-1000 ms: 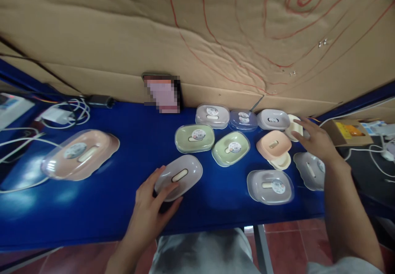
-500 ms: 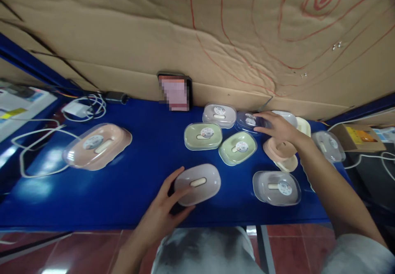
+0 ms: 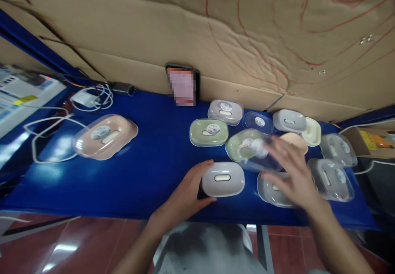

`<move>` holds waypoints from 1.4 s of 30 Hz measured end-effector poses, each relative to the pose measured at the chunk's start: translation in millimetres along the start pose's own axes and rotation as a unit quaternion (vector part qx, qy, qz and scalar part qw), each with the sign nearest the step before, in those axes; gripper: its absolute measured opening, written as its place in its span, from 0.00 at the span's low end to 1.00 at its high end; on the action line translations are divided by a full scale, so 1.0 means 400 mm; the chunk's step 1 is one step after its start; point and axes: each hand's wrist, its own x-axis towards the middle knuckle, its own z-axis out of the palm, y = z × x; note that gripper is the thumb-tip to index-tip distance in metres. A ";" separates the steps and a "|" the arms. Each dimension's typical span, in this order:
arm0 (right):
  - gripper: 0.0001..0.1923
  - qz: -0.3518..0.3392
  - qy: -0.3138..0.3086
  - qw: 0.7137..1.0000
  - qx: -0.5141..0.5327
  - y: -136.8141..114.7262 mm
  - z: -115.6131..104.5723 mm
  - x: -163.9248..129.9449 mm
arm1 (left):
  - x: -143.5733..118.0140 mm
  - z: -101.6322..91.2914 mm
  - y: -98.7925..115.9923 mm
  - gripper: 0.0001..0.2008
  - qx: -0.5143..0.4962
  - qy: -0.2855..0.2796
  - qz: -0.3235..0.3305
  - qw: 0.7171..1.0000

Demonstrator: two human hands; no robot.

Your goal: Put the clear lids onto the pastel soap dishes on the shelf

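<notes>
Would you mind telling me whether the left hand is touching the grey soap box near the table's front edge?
Touching. The head view shows the left hand wrapped against the left end of the grey soap box, fingers on its side with no blue table visible between them.

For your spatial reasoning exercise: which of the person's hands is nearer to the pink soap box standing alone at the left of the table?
Left. The left hand is right of the pink soap box, gripping a grey soap box; the right hand is farther right.
</notes>
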 end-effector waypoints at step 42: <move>0.23 0.212 0.003 0.970 -0.116 0.176 0.015 -0.122 | 0.006 0.096 0.131 0.26 0.235 0.074 0.244 0.938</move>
